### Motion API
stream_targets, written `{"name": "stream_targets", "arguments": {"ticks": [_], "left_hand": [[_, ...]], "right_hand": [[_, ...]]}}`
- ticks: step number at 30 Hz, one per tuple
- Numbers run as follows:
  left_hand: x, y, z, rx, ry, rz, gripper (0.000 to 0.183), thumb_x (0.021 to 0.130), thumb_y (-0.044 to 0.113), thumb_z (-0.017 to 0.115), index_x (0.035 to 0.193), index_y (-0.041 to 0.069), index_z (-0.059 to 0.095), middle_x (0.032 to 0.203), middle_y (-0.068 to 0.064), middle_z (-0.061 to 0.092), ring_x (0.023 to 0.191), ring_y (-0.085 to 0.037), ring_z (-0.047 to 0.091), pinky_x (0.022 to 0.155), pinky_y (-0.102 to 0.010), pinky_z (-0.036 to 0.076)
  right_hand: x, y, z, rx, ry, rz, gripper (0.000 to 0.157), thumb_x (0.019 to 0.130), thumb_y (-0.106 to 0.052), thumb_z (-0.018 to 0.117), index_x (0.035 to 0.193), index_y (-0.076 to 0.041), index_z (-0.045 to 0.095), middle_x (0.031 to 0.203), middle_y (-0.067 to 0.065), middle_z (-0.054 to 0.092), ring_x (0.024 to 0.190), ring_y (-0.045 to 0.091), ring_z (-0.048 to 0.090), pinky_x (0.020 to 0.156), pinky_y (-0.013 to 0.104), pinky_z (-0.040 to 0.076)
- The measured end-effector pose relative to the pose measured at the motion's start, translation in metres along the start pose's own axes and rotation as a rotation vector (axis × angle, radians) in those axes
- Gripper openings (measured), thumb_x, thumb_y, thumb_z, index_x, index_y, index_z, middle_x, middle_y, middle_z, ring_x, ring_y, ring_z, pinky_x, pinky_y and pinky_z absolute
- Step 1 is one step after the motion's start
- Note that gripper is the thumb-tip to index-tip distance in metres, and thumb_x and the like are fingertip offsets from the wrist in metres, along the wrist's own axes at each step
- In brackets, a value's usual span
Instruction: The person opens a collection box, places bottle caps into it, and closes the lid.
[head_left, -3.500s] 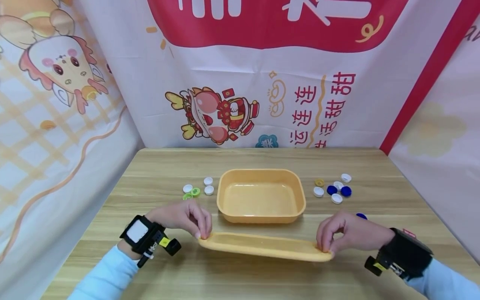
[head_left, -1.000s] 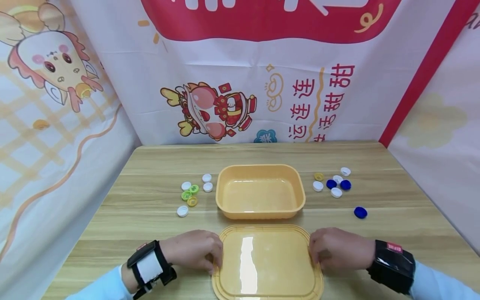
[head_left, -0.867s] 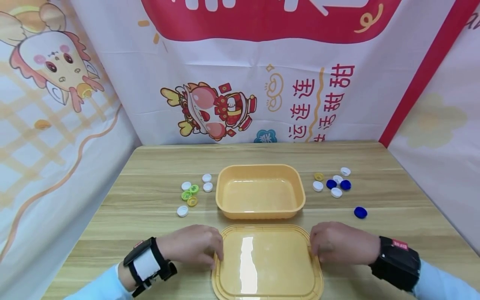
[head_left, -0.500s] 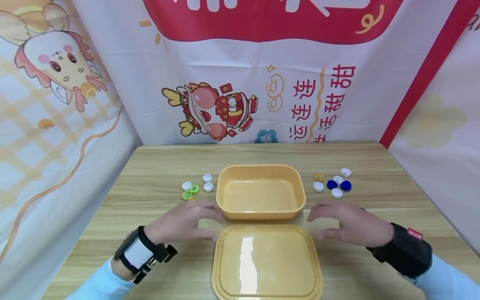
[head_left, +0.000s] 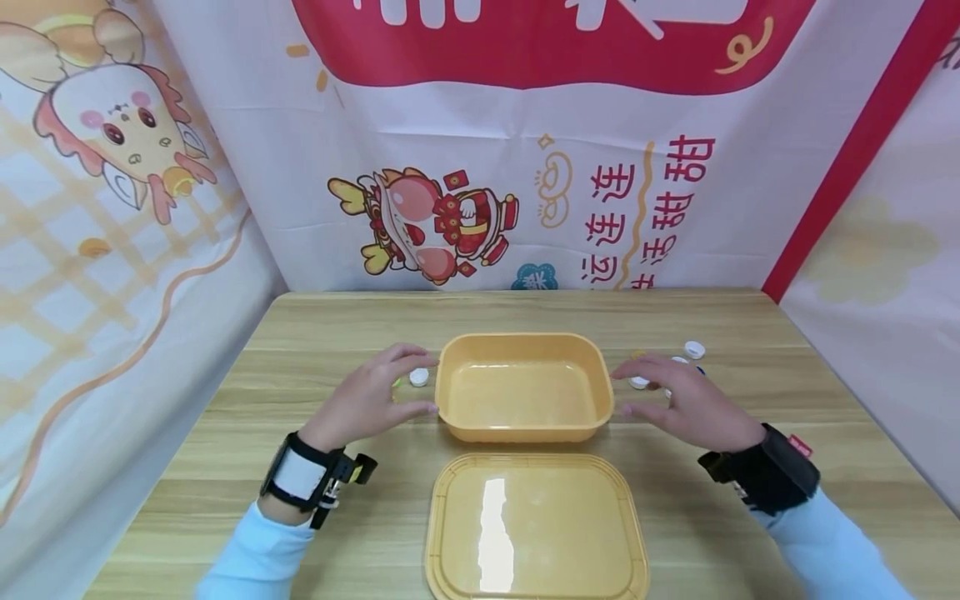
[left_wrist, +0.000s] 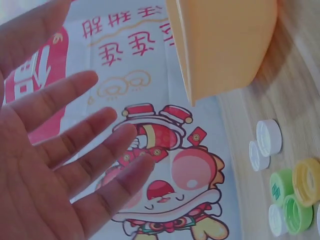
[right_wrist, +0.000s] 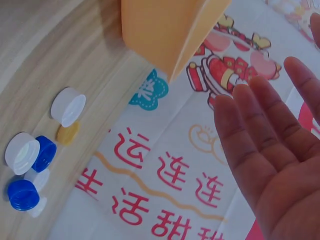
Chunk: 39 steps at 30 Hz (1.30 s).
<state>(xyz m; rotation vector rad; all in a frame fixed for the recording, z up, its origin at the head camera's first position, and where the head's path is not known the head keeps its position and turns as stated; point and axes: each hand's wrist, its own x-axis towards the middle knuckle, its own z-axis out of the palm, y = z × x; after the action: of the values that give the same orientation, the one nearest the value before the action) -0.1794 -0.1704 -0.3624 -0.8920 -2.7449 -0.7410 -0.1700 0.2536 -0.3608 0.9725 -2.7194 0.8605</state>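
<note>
Box (head_left: 525,393) sits between left grip (head_left: 358,400) and right grip (head_left: 697,402), both gaping, holding nothing; squeezing both ends evenly should keep any lift level.

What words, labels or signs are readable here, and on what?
"运连连": red print on the backdrop.
"活甜甜": red print beside it; the character before is cut off.
Teal badge: too blurred to be sure.
Red panel: white characters, cut off.
Red tag on the right wristband; mark on a green cap: too small.
</note>
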Motion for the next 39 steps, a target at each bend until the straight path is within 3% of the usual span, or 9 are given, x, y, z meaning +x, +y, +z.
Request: {"name": "stream_targets", "arguments": {"ticks": [4, 8, 16, 24, 28, 35, 39], "left_hand": [[0.009, -0.008, 0.003, -0.050, 0.017, -0.080, 0.060, 0.081, 0.034, 0.079, 0.132, 0.010, 0.059, 0.132, -0.008, 0.053, 0.119, -0.026, 0.053, 0.096, -0.044, 0.048], [0.014, -0.015, 0.007, -0.082, 0.013, -0.129, 0.058, 0.083, 0.034, 0.078, 0.132, 0.009, 0.059, 0.133, -0.008, 0.052, 0.121, -0.028, 0.051, 0.098, -0.047, 0.046], [0.013, -0.032, 0.015, -0.089, -0.013, -0.241, 0.056, 0.084, 0.039, 0.076, 0.132, 0.015, 0.059, 0.134, -0.006, 0.052, 0.118, -0.027, 0.052, 0.095, -0.049, 0.048], [0.019, -0.036, 0.025, -0.205, 0.003, -0.306, 0.052, 0.088, 0.035, 0.072, 0.133, 0.014, 0.058, 0.131, -0.010, 0.055, 0.108, -0.028, 0.057, 0.084, -0.043, 0.054], [0.022, -0.030, 0.037, -0.305, 0.009, -0.391, 0.055, 0.089, 0.036, 0.071, 0.136, 0.013, 0.055, 0.128, -0.013, 0.058, 0.103, -0.025, 0.061, 0.080, -0.039, 0.055], [0.028, -0.019, 0.056, -0.489, 0.036, -0.508, 0.058, 0.091, 0.034, 0.069, 0.139, 0.009, 0.049, 0.113, -0.015, 0.060, 0.076, -0.021, 0.066, 0.060, -0.037, 0.058], [0.029, -0.016, 0.064, -0.506, 0.084, -0.568, 0.056, 0.091, 0.032, 0.070, 0.139, 0.010, 0.051, 0.108, -0.014, 0.060, 0.067, -0.021, 0.064, 0.056, -0.035, 0.058]], "right_hand": [[0.002, 0.014, -0.004, -0.012, 0.027, 0.102, 0.044, 0.085, -0.021, 0.076, 0.124, -0.007, 0.062, 0.122, 0.009, 0.062, 0.108, 0.026, 0.056, 0.085, 0.047, 0.054], [0.002, 0.028, -0.012, -0.019, 0.017, 0.264, 0.049, 0.090, -0.032, 0.071, 0.130, -0.007, 0.058, 0.129, 0.015, 0.056, 0.116, 0.033, 0.051, 0.089, 0.053, 0.051], [-0.008, 0.072, -0.025, -0.022, 0.023, 0.481, 0.053, 0.094, -0.024, 0.066, 0.136, 0.002, 0.049, 0.134, 0.027, 0.048, 0.121, 0.045, 0.043, 0.091, 0.059, 0.046], [-0.020, 0.110, -0.023, -0.085, 0.024, 0.611, 0.052, 0.092, -0.020, 0.066, 0.133, 0.008, 0.048, 0.131, 0.034, 0.047, 0.116, 0.051, 0.043, 0.089, 0.065, 0.041], [-0.020, 0.120, -0.020, -0.071, -0.010, 0.679, 0.054, 0.094, -0.021, 0.064, 0.134, 0.010, 0.046, 0.131, 0.036, 0.044, 0.115, 0.053, 0.042, 0.089, 0.065, 0.041], [-0.018, 0.128, -0.012, -0.079, -0.020, 0.683, 0.052, 0.092, -0.017, 0.066, 0.131, 0.012, 0.047, 0.126, 0.038, 0.046, 0.113, 0.053, 0.044, 0.088, 0.063, 0.042], [-0.018, 0.132, -0.006, -0.083, -0.014, 0.677, 0.051, 0.091, -0.016, 0.067, 0.129, 0.011, 0.049, 0.124, 0.038, 0.048, 0.112, 0.053, 0.046, 0.088, 0.063, 0.042]]}}
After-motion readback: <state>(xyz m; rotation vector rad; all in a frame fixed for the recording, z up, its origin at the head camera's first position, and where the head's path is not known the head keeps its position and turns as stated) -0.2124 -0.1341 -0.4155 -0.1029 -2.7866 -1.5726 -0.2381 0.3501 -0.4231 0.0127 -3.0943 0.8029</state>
